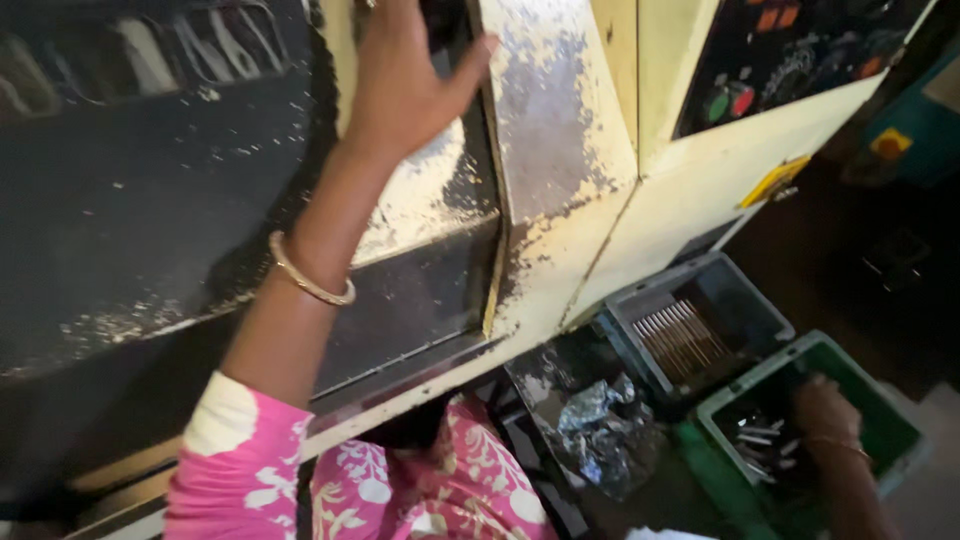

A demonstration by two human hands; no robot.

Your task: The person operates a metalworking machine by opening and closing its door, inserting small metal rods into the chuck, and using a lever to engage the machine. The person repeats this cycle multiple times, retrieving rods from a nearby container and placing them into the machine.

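Right hand is down inside the green bin, fingers curled over the small metal rods at its bottom; can't tell if it's actually gripping any. Grey bin with more rods sits just beside it. Left hand is up, fingers spread flat on the machine's sliding door, bangle on the wrist.

Dark control panel, upper right of frame, on the cream machine face: orange square buttons along the top, one green and one red round button lower left. Yellow rectangular label on the cream panel just below it, tilted. Another yellow label on teal housing, far right edge. No packages or screens.
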